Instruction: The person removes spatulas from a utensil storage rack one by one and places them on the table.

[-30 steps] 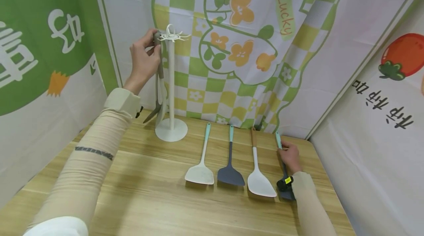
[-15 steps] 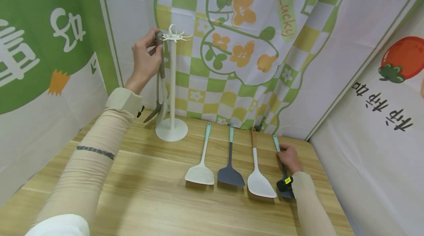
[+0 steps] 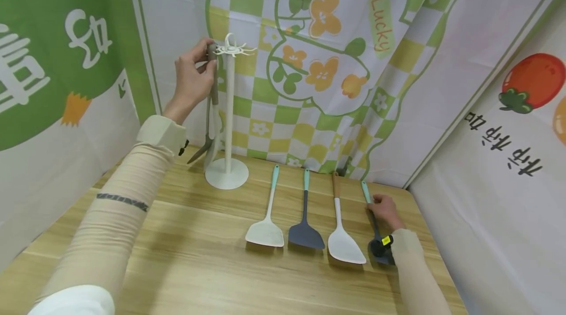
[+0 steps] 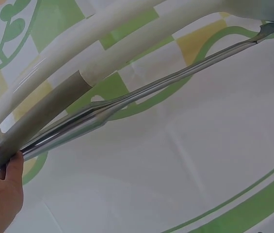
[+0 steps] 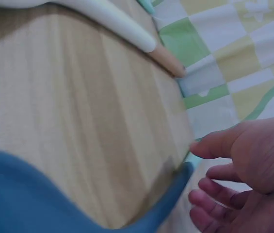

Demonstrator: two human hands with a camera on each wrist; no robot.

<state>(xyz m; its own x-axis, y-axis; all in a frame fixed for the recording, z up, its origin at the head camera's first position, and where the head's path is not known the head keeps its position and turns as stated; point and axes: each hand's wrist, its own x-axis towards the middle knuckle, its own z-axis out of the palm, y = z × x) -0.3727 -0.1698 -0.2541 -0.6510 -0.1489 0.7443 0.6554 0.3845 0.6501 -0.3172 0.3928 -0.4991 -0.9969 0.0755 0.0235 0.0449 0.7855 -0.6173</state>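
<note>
At the white utensil rack (image 3: pixel 229 113), my left hand (image 3: pixel 194 76) pinches the top of a grey-handled utensil (image 4: pixel 44 111) with a pale shaft, just below the hooks. A shiny metal utensil (image 4: pixel 93 116) runs close behind that handle, near the same fingertips; its lower end lies outside the left wrist view. On the table's right side, my right hand (image 3: pixel 385 209) is beside a dark blue spatula (image 3: pixel 371 216) with a mint handle end. Its fingers look loosely bent and spread in the right wrist view, around but seemingly apart from the handle. The wrist camera covers part of this spatula's blade.
Three more spatulas lie in a row on the wooden table (image 3: pixel 199 266): a cream one (image 3: pixel 265 233), a dark grey one (image 3: pixel 306 235) and a white one (image 3: pixel 346 246) with a brown handle. A patterned curtain (image 3: pixel 283 123) hangs directly behind them.
The dark blue spatula's handle end has shifted slightly left and toward me. My right fingers have loosened around it. The left hand has stayed at the rack.
</note>
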